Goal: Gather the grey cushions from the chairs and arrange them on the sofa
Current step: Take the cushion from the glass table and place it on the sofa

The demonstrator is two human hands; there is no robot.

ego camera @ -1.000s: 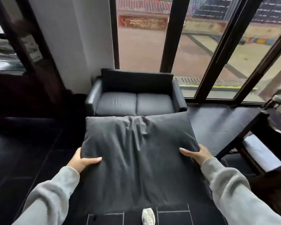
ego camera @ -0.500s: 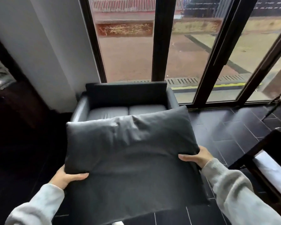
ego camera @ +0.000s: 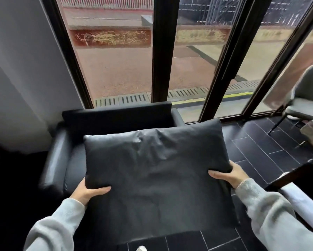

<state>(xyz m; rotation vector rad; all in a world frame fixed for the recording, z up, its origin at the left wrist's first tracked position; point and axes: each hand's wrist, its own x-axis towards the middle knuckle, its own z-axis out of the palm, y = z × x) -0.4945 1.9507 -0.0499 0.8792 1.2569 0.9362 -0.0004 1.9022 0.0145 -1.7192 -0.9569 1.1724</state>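
Observation:
A large dark grey cushion fills the middle of the view, held flat in front of me. My left hand grips its left edge, thumb on top. My right hand grips its right edge the same way. Just beyond and beneath the cushion stands the dark grey two-seat sofa, its backrest against the window. The cushion hides most of the sofa seat; only the left armrest and a strip of seat show.
Tall dark-framed windows rise behind the sofa, a white wall to its left. A grey shell chair stands at the far right. A dark wooden chair with a pale seat pad is at my right. The floor is dark tile.
I have moved closer to the sofa with the cushion. The cushion now overlaps the sofa seat, and both hands keep the same hold on its edges.

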